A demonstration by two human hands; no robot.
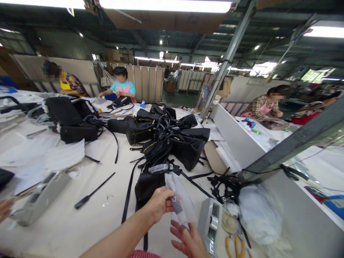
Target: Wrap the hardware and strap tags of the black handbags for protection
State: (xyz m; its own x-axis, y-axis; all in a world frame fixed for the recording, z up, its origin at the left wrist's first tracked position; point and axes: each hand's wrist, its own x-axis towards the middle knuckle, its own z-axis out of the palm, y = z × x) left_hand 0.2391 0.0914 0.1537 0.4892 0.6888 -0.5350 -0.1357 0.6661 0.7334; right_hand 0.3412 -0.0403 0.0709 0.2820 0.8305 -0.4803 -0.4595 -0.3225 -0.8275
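Note:
My left hand [159, 205] pinches a sheet of thin white tissue paper [189, 202] around a dark strap-like piece [176, 204] with a small gold-coloured ring on it. Just below, my right hand [188, 238] has its fingers spread at the paper's lower end; whether it touches the paper I cannot tell. A black bag [146, 184] lies right behind my left hand, partly hidden by it. Clear wrapping [160, 168] covers part of the bag's top, and a long black strap [129, 193] runs down the table beside it.
Black bags [142, 130] are heaped mid-table, with another stack [64, 114] at left. A grey tape dispenser [211, 222] stands at right beside yellow-handled pliers [236, 247] and a plastic bag [258, 211]. A second dispenser [45, 197] is at left. A metal post [295, 143] slants across; several co-workers sit beyond.

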